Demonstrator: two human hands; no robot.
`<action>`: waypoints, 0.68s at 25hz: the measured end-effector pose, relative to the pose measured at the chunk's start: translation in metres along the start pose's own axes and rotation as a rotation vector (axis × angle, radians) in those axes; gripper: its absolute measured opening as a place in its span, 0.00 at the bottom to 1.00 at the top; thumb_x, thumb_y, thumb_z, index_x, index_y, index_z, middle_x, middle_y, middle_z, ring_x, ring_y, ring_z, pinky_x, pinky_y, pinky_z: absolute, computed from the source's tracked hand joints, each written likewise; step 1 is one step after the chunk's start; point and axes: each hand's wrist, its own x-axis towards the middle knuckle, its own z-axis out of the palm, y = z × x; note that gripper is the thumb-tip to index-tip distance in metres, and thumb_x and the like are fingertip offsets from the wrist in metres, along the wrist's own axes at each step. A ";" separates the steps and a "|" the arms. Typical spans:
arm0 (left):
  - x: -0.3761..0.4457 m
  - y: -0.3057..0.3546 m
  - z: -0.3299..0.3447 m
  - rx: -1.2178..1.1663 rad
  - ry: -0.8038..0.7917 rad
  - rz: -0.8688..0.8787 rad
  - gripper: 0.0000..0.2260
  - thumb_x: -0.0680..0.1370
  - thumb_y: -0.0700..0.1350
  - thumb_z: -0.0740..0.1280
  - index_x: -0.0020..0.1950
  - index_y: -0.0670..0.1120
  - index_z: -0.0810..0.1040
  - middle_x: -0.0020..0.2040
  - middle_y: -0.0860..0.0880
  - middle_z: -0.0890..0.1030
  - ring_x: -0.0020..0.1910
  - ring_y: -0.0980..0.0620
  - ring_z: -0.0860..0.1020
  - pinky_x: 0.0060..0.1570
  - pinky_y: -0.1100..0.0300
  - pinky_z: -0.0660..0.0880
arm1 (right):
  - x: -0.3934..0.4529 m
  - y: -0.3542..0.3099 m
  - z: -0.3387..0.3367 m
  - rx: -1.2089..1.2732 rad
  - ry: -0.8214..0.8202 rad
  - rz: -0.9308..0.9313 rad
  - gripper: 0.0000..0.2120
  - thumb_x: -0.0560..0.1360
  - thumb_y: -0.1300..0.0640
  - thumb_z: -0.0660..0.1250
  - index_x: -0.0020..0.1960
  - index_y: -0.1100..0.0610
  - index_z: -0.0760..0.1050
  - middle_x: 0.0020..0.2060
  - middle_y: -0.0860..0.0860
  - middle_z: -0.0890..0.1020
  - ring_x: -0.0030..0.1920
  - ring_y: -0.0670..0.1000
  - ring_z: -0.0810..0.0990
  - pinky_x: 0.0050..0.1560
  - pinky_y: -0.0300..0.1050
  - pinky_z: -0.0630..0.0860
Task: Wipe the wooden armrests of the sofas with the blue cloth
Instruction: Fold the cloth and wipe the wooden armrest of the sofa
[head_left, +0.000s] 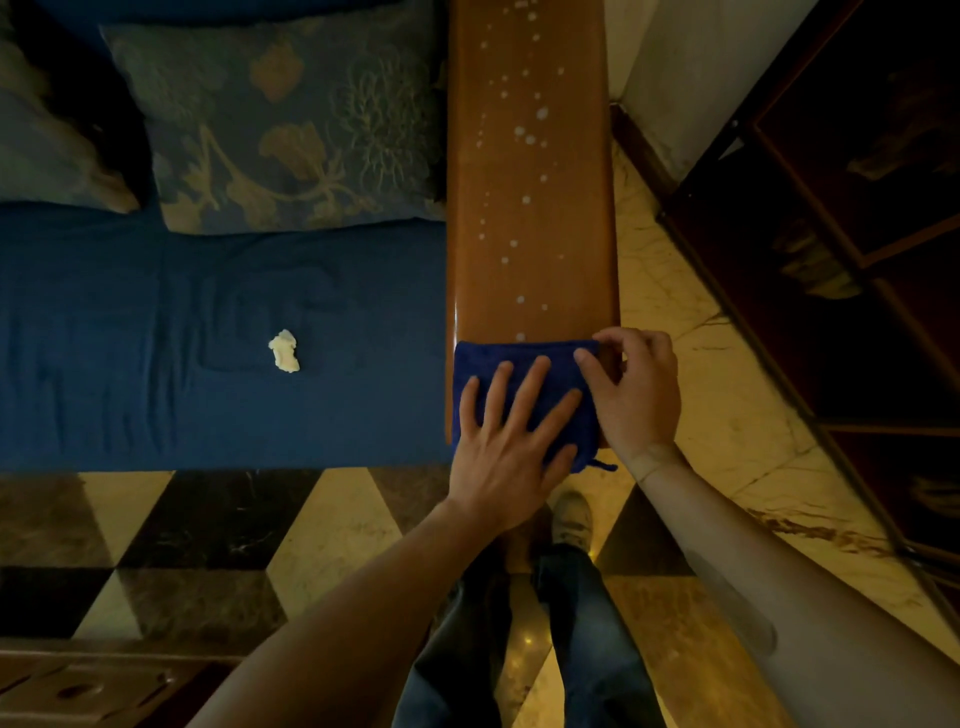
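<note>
A wide wooden armrest (530, 171) runs away from me, dotted with white droplets along its length. The folded blue cloth (483, 364) lies across its near end. My left hand (511, 431) rests flat on the cloth with fingers spread. My right hand (636, 387) pinches the cloth's far right corner between thumb and fingertips at the armrest's right edge.
The sofa's blue seat (156, 353) is left of the armrest, with a small crumpled yellowish scrap (284, 352) on it and patterned cushions (280, 119) behind. A dark wooden cabinet (857, 208) stands at the right. The marble floor (717, 405) and my shoe (571, 517) lie below.
</note>
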 end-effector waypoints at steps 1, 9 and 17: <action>0.001 -0.002 0.003 0.035 -0.032 0.021 0.27 0.81 0.64 0.54 0.78 0.57 0.60 0.81 0.45 0.57 0.79 0.38 0.55 0.73 0.33 0.54 | -0.001 0.001 0.002 0.002 0.015 0.004 0.15 0.75 0.44 0.68 0.59 0.48 0.74 0.56 0.47 0.72 0.58 0.51 0.74 0.47 0.43 0.73; 0.074 -0.011 -0.010 0.075 -0.084 0.086 0.29 0.80 0.65 0.50 0.80 0.60 0.49 0.82 0.48 0.49 0.81 0.40 0.47 0.73 0.29 0.45 | 0.011 0.010 0.008 0.198 0.070 0.150 0.17 0.80 0.43 0.61 0.64 0.50 0.72 0.56 0.48 0.74 0.46 0.40 0.74 0.41 0.34 0.72; 0.183 -0.038 -0.018 -0.011 0.000 -0.152 0.28 0.79 0.66 0.48 0.79 0.63 0.51 0.82 0.50 0.49 0.80 0.40 0.43 0.74 0.31 0.42 | 0.018 0.015 0.009 0.077 0.037 0.108 0.18 0.81 0.44 0.60 0.67 0.51 0.70 0.57 0.49 0.74 0.49 0.48 0.76 0.42 0.40 0.70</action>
